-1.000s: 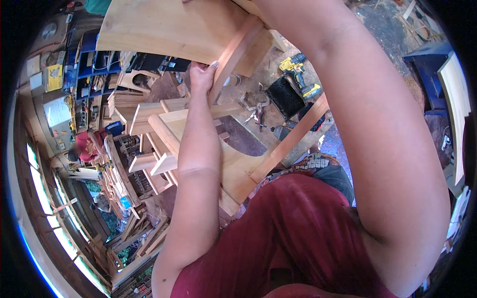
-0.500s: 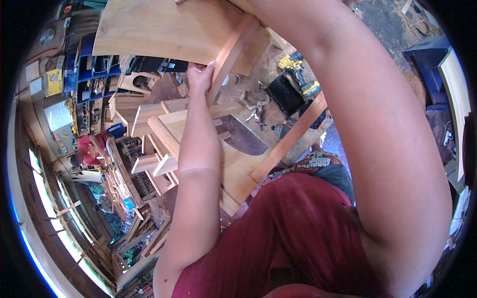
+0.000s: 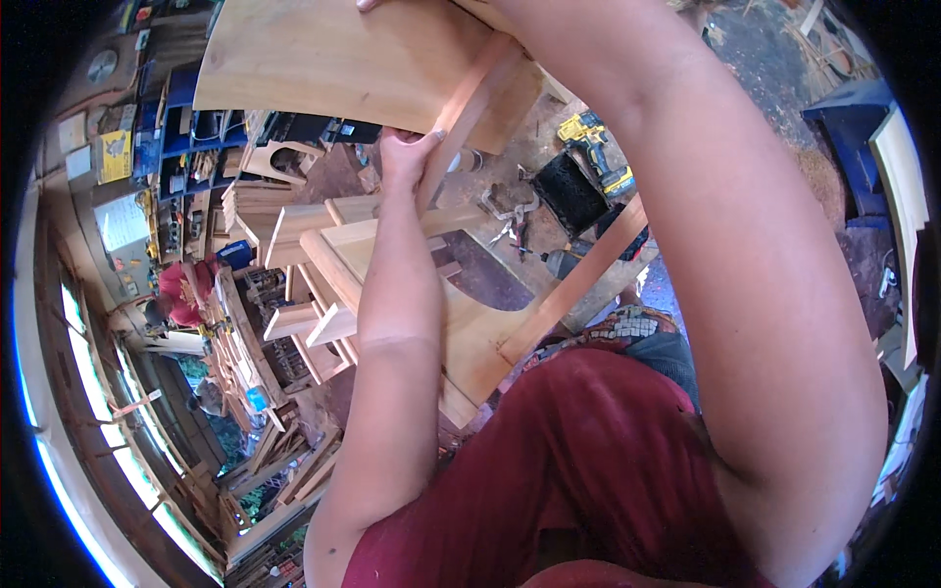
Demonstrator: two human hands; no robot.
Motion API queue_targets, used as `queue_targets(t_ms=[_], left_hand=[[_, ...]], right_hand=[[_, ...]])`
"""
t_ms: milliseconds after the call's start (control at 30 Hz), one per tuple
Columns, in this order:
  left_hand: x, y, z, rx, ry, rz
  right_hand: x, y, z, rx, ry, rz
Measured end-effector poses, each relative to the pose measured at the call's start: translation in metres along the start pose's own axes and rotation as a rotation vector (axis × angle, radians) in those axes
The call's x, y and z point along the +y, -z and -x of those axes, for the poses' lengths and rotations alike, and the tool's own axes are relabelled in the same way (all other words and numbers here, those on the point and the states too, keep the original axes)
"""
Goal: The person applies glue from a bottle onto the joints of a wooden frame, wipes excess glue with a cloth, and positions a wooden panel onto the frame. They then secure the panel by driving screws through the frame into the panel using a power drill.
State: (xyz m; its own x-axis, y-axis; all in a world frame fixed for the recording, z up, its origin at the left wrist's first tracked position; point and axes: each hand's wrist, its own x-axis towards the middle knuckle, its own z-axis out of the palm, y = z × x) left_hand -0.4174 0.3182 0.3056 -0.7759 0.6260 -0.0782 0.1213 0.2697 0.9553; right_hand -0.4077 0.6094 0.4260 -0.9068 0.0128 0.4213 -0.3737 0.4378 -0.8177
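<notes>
A broad pale wooden panel (image 3: 314,59) with a curved lower edge spans the top of the view, and a narrow wooden rail (image 3: 469,98) runs down from it. My left hand (image 3: 407,157) is closed where panel and rail meet. Its thumb lies against the rail; its other fingers are partly hidden behind the wood. From the lower right my right arm reaches past the top edge. Only a fingertip of what looks like my right hand (image 3: 366,4) shows there, on the panel. Below, between my arms, stands a wooden frame (image 3: 480,343) with a rounded opening.
A yellow and black cordless drill (image 3: 585,130), a black open box (image 3: 569,191) and a metal clamp (image 3: 512,203) lie beyond the frame. Wooden parts (image 3: 279,323) stand to the left. Farther left, a person in red (image 3: 184,292) is beside a cluttered bench. Blue shelving (image 3: 178,127) stands behind.
The whole view has shifted slightly, so the panel, frame and tools appear a little farther right and lower. My left hand keeps its hold at the panel and rail.
</notes>
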Motion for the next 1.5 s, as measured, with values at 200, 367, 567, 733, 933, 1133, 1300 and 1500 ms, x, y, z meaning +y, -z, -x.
queue_targets(t_ms=[200,367,567,733,933,1133,1300,1500], left_hand=[[-0.004,0.003,-0.003,-0.026,-0.015,-0.046],[-0.001,-0.008,-0.006,0.155,-0.018,0.079],[-0.021,-0.004,-0.021,0.191,-0.096,0.052],[-0.032,0.008,-0.027,0.211,-0.128,0.019],[-0.004,-0.007,-0.002,0.312,-0.232,-0.149],[0.004,-0.039,-0.014,0.259,-0.201,-0.105],[-0.017,-0.003,-0.009,0.302,-0.200,-0.140],[-0.029,0.000,-0.019,0.245,-0.159,0.037]], right_hand=[[-0.001,0.004,0.003,-0.034,-0.029,-0.031],[-0.012,0.004,0.005,-0.012,-0.068,0.052],[-0.014,0.008,0.006,0.001,-0.053,0.069],[-0.021,0.006,0.005,0.008,-0.038,0.153],[-0.015,-0.001,0.005,-0.023,-0.008,-0.010],[0.017,0.053,-0.010,0.519,0.326,-0.190],[-0.079,0.021,0.031,1.056,0.181,-0.433],[-0.156,-0.065,0.231,0.644,0.360,-0.789]])
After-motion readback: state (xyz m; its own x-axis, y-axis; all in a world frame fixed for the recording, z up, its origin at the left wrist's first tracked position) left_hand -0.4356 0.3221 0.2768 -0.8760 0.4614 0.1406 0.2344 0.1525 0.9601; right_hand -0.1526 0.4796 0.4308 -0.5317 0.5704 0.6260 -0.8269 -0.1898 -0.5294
